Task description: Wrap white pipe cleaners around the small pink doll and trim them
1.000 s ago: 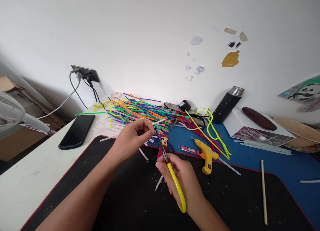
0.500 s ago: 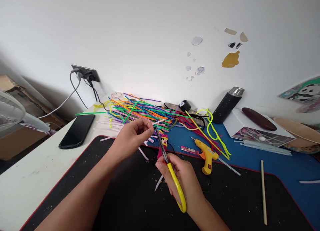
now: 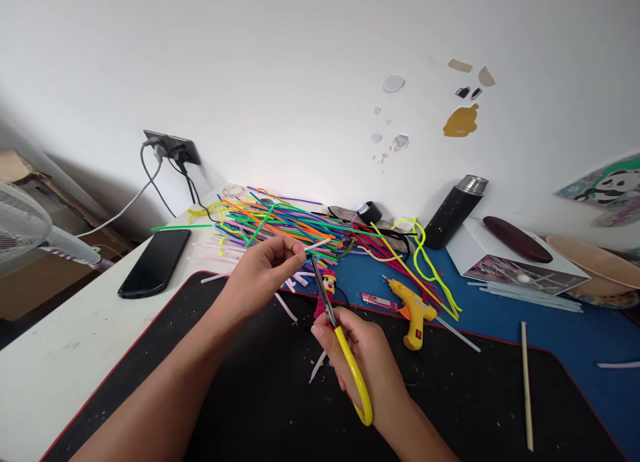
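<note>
A white pipe cleaner (image 3: 320,244) is pinched between the thumb and fingers of my left hand (image 3: 273,269), its free end pointing right. My right hand (image 3: 363,349) is wrapped round yellow-handled scissors (image 3: 353,369). The scissor tips reach up to my left fingertips, just beneath the white piece; whether they touch it I cannot tell. Partly behind the blades is a small pink figure (image 3: 329,282) with a yellow and pink head. Its lower part is hidden by my right hand.
Behind my hands lies a heap of coloured pipe cleaners (image 3: 280,215). A yellow glue gun (image 3: 414,312) is right of the scissors. Farther out are a phone (image 3: 155,263), a black flask (image 3: 456,212), a white box (image 3: 465,249) and a stick (image 3: 527,385) on the black mat (image 3: 450,409).
The view has shifted very slightly. My left fingers and the white piece have barely moved, and the scissors stay at my left fingertips.
</note>
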### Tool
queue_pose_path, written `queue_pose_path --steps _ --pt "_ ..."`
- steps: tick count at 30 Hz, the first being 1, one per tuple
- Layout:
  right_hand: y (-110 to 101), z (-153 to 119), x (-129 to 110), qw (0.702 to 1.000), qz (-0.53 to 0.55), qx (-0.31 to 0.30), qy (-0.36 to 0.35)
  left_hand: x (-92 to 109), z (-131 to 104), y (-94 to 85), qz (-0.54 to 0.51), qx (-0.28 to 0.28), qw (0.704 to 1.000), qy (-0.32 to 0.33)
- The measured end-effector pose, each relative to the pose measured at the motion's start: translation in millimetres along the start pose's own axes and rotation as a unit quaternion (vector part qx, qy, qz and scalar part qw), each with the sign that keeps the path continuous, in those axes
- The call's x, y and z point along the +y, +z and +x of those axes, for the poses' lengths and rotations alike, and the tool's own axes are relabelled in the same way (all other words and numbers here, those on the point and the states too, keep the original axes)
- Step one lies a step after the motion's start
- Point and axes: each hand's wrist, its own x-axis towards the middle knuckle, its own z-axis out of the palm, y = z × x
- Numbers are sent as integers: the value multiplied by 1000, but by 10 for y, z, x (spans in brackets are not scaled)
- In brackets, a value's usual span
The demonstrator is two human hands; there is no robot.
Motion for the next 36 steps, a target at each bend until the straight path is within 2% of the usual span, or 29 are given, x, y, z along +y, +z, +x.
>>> queue_pose_path --steps 10,23,31,36 --pt "16 13 33 1000 15 1 13 -26 10 -32 -20 -4 1000 -9" --pt "21 -6 -24 999 41 19 12 -46 14 -32 -15 -53 998 4" --pt "24 46 114 1000 29 -1 -6 -40 -1 -41 -8 -52 999 5" --pt "41 18 46 1000 20 17 -6 -18 0 -37 -11 -48 999 7"
